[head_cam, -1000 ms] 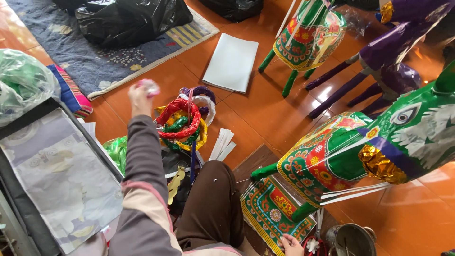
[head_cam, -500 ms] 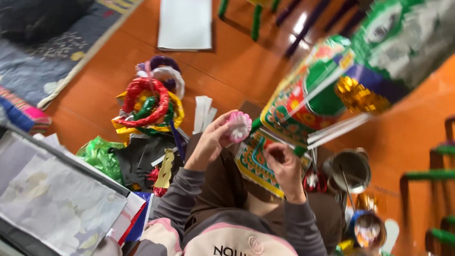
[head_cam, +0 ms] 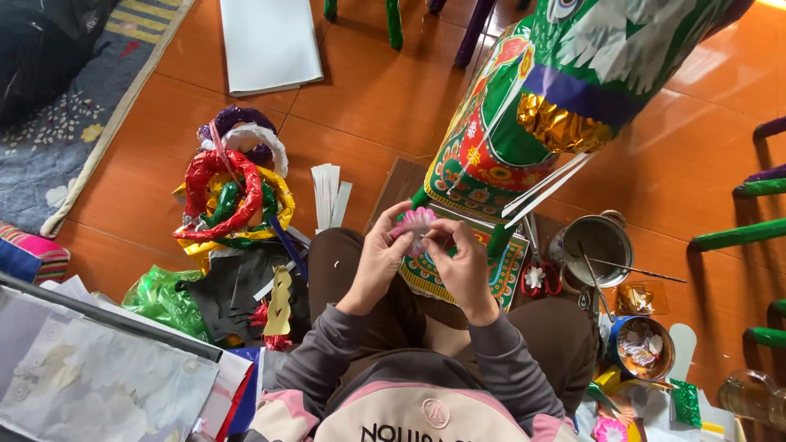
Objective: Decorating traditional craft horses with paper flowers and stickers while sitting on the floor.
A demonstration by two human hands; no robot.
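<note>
I sit on the orange tiled floor point(head_cam: 385, 98) with clutter on every side. To my left lies a heap of shiny foil rings point(head_cam: 233, 192) in red, yellow, green and purple, with a few white paper strips point(head_cam: 330, 195) just beside it and a crumpled green plastic bag point(head_cam: 160, 296) nearer my knee. Further out, a white sheet point(head_cam: 268, 42) lies flat on the tiles next to a patterned rug point(head_cam: 74, 123). Right in front of me, the big green paper figure point(head_cam: 557, 90), with its gold foil band and printed flower panels, looms over my lap and crowds the space above my hands. To my right stand a metal pot point(head_cam: 602, 241) with a thin stick across it and a blue tin point(head_cam: 640, 348) of small paper pieces. Both my forearms, in grey sleeves, come up from my lap and meet in the middle. My left hand point(head_cam: 378, 258) is curled, its fingers pinched shut on the small pink paper flower point(head_cam: 416, 221). My right hand point(head_cam: 463, 262) closes in from the other side, fingertips also nipping the flower's edge. The flower sits between the 2 hands, at the fingertips, just below the figure's lower end.
</note>
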